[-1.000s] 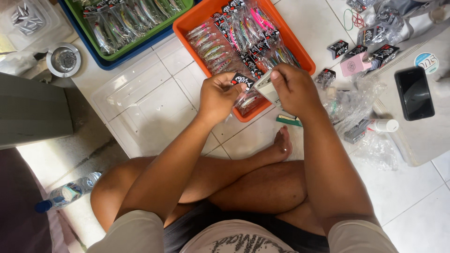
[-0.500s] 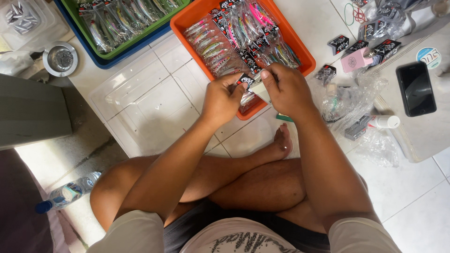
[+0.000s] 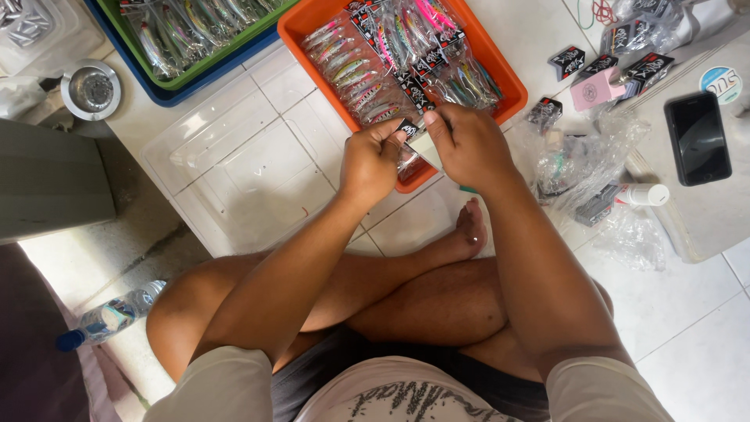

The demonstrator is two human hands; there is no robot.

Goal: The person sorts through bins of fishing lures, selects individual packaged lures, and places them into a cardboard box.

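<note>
Left hand (image 3: 373,160): your fingers are pinched shut on the black header card (image 3: 407,130) of a small clear packet (image 3: 418,148), at centre frame, thumb on top so the card stays flat.
Right hand (image 3: 466,144): closed on the same packet's other edge, fingertips meeting the left ones; you hold it just above the near rim of the orange tray.
Small clear packet: thin glossy film with a stiff printed card top; what is inside is hidden by your fingers.
Orange tray (image 3: 500,74): rigid plastic, shallow, square-cornered, upper centre of frame; it sits within arm's reach so packets drop straight in.
Packed lures (image 3: 375,74): slim fish-shaped bodies in shiny sleeves, laid in overlapping rows, pink and silvery.
Green tray (image 3: 195,74): upper left, nested in a blue one, holding greyer lures in the same sleeves.
Clear lid (image 3: 234,156): transparent, ribbed plastic lying flat on the white tiles, left of your hands.
Loose bags (image 3: 582,156): crumpled film heaped right of centre, with small black cards beside them.
Phone (image 3: 697,138): dark, flat, screen up, far right.
Water bottle (image 3: 109,316): lying on its side, lower left.
</note>
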